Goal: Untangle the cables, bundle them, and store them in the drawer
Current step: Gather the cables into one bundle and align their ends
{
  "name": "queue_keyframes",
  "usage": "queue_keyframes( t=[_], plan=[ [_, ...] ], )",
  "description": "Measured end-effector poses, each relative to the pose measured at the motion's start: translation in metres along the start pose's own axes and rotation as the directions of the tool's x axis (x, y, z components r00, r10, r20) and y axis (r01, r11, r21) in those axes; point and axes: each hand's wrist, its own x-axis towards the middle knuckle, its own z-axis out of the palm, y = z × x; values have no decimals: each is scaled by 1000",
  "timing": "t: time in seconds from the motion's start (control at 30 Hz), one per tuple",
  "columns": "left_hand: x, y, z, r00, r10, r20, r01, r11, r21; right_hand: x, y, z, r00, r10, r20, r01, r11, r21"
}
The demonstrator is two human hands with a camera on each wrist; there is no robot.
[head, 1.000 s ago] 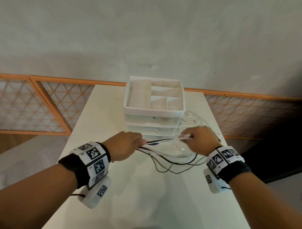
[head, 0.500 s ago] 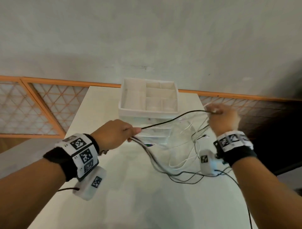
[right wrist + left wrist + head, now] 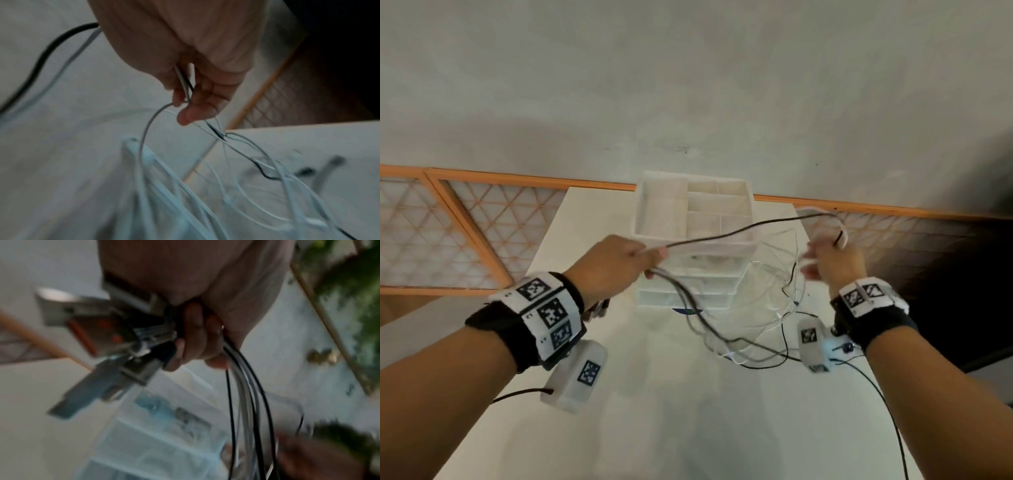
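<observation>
Left hand (image 3: pixel 608 264) fists gathered cables (image 3: pixel 726 329); right hand (image 3: pixel 834 258) pinches black-and-white strands, raised above counter (image 3: pixel 654 411) before drawer unit (image 3: pixel 690 270); untangling step; next: separate one cable.

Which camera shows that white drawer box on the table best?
The head view: the drawer box shows whole, open compartments on top. The left wrist view gives only a blurred part of its drawers; the right wrist view, one blurred edge.

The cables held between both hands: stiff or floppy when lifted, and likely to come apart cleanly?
Probably floppy: the cables sag in loose loops between the left hand and right hand. Likely light, since a fingertip pinch holds them. Crossing strands suggest they will snag, not separate cleanly.
</observation>
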Motion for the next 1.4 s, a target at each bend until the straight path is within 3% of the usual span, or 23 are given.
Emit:
queue_keyframes(
  t=[0.03,0.1,0.17,0.23,0.33,0.37,0.43,0.47,0.53,0.57,0.63,0.7,0.77,0.9,0.97,1.03,1.1,1.13,1.2,1.27,1.33,1.37,1.4],
  plan=[
    [2,-6,3,999,1,40,-7,987,163,-1,-17,-4,994,-105,-41,108,991,82],
    [4,-14,5,997,-47,55,30,963,268,-2,-43,-13,929,-325,-177,337,940,45],
    [4,-18,4,998,-64,25,56,968,246,-2,-53,-22,820,-515,-251,500,857,-126],
    [4,-18,3,999,-42,-20,43,994,98,2,-49,-22,801,-567,-191,532,821,-207],
    [0,-9,0,995,-58,-79,32,953,-301,17,-3,-14,927,-372,53,364,854,-372],
    [-1,-7,-1,994,-66,-89,28,927,-375,21,21,-11,959,-256,122,282,824,-491],
    [-3,-3,-2,995,-55,-85,16,911,-412,13,61,-8,981,-4,192,144,671,-727],
    [-3,-2,-2,996,-47,-80,11,917,-399,5,70,-5,980,49,192,123,605,-787],
    [-4,1,2,997,-51,-61,25,929,-368,-18,64,6,971,-85,224,228,619,-752],
    [-6,3,5,998,-57,-41,38,930,-366,-33,56,14,936,-237,262,352,687,-636],
    [-7,10,15,998,-54,14,55,926,-374,-74,28,33,777,-513,365,615,741,-269],
    [-9,16,25,996,-37,83,66,924,-377,-113,7,54,593,-631,501,746,664,-47],
    [-12,20,30,989,-7,149,63,924,-377,-130,2,71,479,-678,558,838,543,-61],
    [-18,22,33,985,-2,170,60,941,-334,-121,-12,75,515,-644,566,833,531,-155],
    [-16,25,32,996,-25,89,52,947,-318,-125,-19,72,506,-618,602,840,510,-183],
    [-15,28,27,998,-34,-46,19,957,-290,-129,-18,70,513,-547,662,783,614,-100],
    [-14,29,22,988,-28,-153,-16,960,-279,-129,-4,66,527,-425,736,711,694,-108],
    [-13,29,19,980,-33,-197,-30,951,-309,-125,9,63,532,-343,774,701,692,-175],
    [-12,29,9,966,-69,-250,-49,898,-438,-112,44,54,546,-108,831,729,550,-407],
    [-14,33,-3,964,-62,-259,-92,835,-542,-85,82,40,641,119,758,699,318,-641],
    [-17,36,-12,970,4,-241,-134,840,-526,-55,93,21,766,157,623,592,203,-780],
    [-18,36,-14,975,38,-220,-143,864,-482,-43,86,11,824,88,560,535,206,-819],
    [-20,36,-14,979,62,-196,-142,894,-424,-33,71,1,879,-14,476,458,299,-837]
  ],
)
